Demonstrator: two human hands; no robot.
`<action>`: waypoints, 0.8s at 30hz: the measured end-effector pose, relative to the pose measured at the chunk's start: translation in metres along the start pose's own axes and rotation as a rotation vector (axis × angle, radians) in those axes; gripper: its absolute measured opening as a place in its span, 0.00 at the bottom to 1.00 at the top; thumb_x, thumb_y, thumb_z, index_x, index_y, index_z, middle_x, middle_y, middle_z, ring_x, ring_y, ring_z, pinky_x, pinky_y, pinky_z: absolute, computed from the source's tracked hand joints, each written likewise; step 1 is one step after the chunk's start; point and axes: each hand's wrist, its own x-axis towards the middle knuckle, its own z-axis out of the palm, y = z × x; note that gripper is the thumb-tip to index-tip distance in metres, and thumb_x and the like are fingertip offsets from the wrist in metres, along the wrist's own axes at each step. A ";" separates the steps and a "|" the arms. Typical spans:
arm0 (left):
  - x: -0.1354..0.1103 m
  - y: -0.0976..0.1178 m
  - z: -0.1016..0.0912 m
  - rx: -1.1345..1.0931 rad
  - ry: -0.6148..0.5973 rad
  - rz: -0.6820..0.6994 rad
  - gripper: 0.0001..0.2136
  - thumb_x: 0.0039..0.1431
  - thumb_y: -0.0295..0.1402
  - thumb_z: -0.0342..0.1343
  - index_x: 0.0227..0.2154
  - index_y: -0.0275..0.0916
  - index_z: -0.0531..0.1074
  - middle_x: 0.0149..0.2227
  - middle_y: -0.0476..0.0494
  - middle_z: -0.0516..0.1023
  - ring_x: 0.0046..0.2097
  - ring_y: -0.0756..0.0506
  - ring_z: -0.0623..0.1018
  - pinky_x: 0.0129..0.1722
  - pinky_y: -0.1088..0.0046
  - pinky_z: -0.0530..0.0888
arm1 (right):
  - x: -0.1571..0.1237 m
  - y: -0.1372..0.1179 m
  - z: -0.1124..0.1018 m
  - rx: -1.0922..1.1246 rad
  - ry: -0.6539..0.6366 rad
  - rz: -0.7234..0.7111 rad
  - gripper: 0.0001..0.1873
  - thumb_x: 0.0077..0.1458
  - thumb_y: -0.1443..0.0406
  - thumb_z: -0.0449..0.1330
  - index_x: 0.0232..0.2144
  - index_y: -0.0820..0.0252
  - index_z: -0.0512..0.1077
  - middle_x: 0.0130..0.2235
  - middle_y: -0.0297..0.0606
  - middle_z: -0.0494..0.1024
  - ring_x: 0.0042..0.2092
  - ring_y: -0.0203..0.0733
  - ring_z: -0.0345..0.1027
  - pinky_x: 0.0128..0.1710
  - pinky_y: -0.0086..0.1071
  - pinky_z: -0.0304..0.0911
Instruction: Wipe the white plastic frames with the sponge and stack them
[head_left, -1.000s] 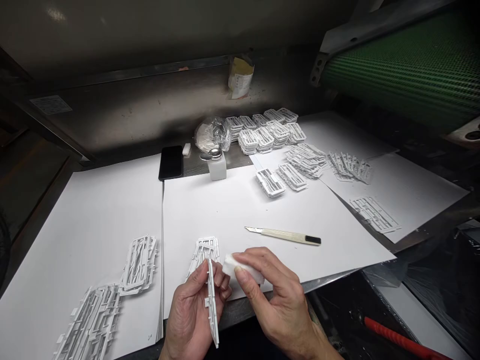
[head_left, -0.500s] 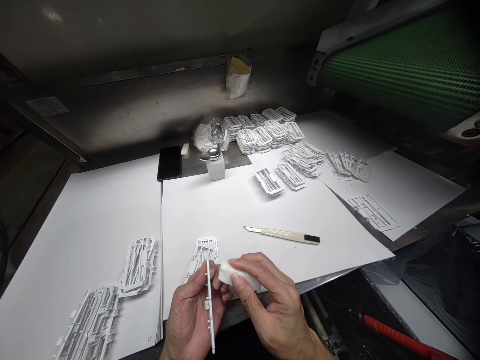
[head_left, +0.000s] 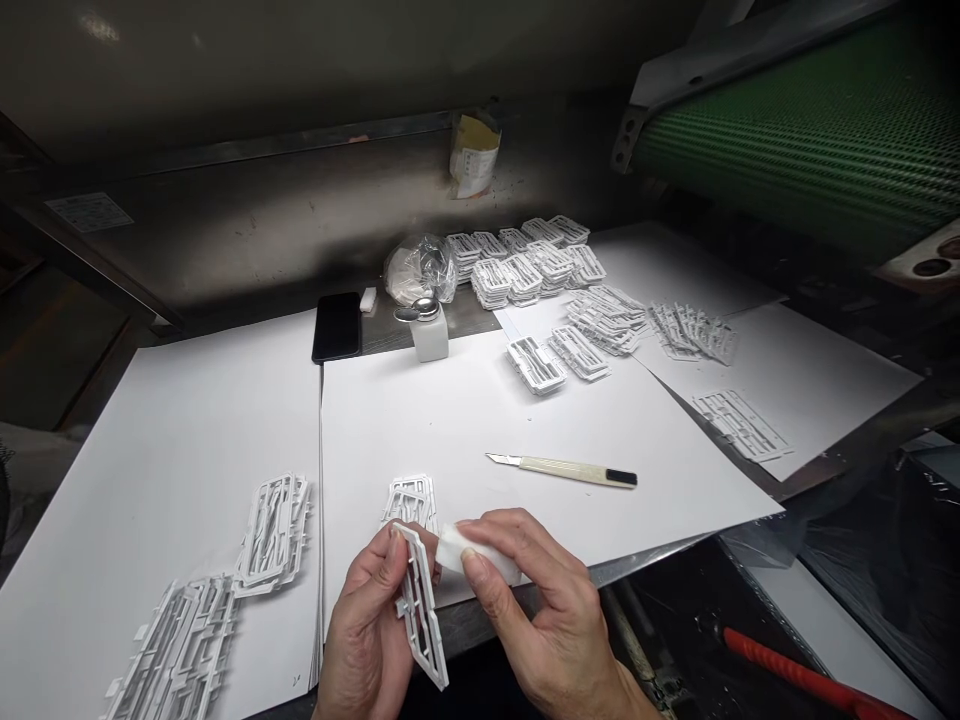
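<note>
My left hand (head_left: 367,630) is closed around a flat white plastic frame part (head_left: 420,605), held over the table's front edge with its open lattice face partly turned toward me. My right hand (head_left: 536,610) pinches a small white pad (head_left: 469,552) and presses it against the top of that part. Another white frame part (head_left: 411,497) lies on the paper just behind my hands. A utility knife (head_left: 562,468) with its blade out rests on the white sheet farther back.
Loose frame parts (head_left: 274,530) lie at the lower left, and stacks of them (head_left: 547,265) fill the back right. A black phone (head_left: 336,326), a white dispenser bottle (head_left: 431,328) and a plastic bag (head_left: 416,265) stand at the back. A green conveyor belt (head_left: 810,120) rises at the right.
My left hand has rotated the frame part from edge-on to showing its lattice face. The right hand with the pad has stayed pressed against its top.
</note>
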 end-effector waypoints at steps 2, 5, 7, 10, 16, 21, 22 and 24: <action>-0.001 0.001 0.000 0.028 0.001 -0.003 0.06 0.50 0.33 0.62 0.27 0.35 0.75 0.26 0.51 0.71 0.28 0.53 0.69 0.32 0.78 0.70 | -0.001 -0.001 0.000 0.003 -0.001 -0.003 0.13 0.58 0.74 0.57 0.44 0.59 0.73 0.38 0.39 0.74 0.40 0.41 0.70 0.39 0.31 0.68; -0.002 0.001 0.000 0.073 -0.025 0.013 0.07 0.53 0.34 0.60 0.27 0.36 0.74 0.25 0.51 0.69 0.28 0.53 0.68 0.32 0.79 0.69 | 0.000 -0.002 -0.001 0.010 -0.002 -0.007 0.13 0.58 0.74 0.57 0.44 0.59 0.73 0.38 0.38 0.74 0.40 0.39 0.70 0.39 0.30 0.67; -0.003 0.002 0.000 0.110 -0.046 0.037 0.08 0.54 0.35 0.58 0.25 0.36 0.73 0.24 0.51 0.68 0.28 0.53 0.67 0.31 0.80 0.68 | 0.000 -0.002 -0.001 0.011 -0.003 -0.007 0.13 0.58 0.75 0.57 0.44 0.59 0.73 0.38 0.38 0.74 0.40 0.39 0.70 0.39 0.30 0.67; -0.005 0.002 -0.001 0.155 -0.065 0.077 0.09 0.56 0.35 0.56 0.25 0.36 0.73 0.23 0.51 0.67 0.27 0.53 0.67 0.30 0.80 0.67 | 0.000 -0.001 -0.001 0.005 -0.001 -0.006 0.13 0.58 0.74 0.57 0.44 0.59 0.73 0.38 0.39 0.74 0.40 0.40 0.70 0.39 0.30 0.67; -0.007 0.002 -0.002 0.232 -0.054 0.126 0.08 0.56 0.36 0.57 0.30 0.36 0.75 0.26 0.48 0.71 0.28 0.51 0.68 0.29 0.78 0.67 | -0.001 0.000 0.000 0.006 -0.004 0.006 0.13 0.58 0.74 0.57 0.44 0.59 0.73 0.38 0.39 0.75 0.40 0.41 0.70 0.38 0.32 0.68; -0.007 0.002 -0.005 0.305 -0.047 0.184 0.08 0.53 0.38 0.59 0.29 0.37 0.75 0.26 0.48 0.70 0.29 0.50 0.69 0.30 0.77 0.67 | 0.001 -0.002 -0.001 -0.006 0.004 0.005 0.13 0.58 0.73 0.57 0.44 0.59 0.74 0.37 0.40 0.75 0.39 0.42 0.71 0.38 0.32 0.69; -0.007 0.002 -0.005 0.316 -0.047 0.190 0.09 0.53 0.38 0.60 0.30 0.37 0.75 0.26 0.48 0.70 0.29 0.50 0.69 0.30 0.77 0.68 | 0.001 -0.002 -0.001 -0.008 0.007 0.004 0.13 0.58 0.73 0.57 0.44 0.59 0.74 0.37 0.40 0.75 0.39 0.42 0.71 0.37 0.32 0.69; -0.008 0.002 -0.005 0.341 -0.042 0.203 0.09 0.52 0.39 0.60 0.30 0.37 0.75 0.26 0.47 0.71 0.28 0.49 0.68 0.29 0.76 0.67 | 0.001 -0.003 -0.002 -0.009 0.011 0.003 0.12 0.58 0.73 0.57 0.43 0.59 0.74 0.37 0.40 0.75 0.38 0.42 0.71 0.37 0.32 0.69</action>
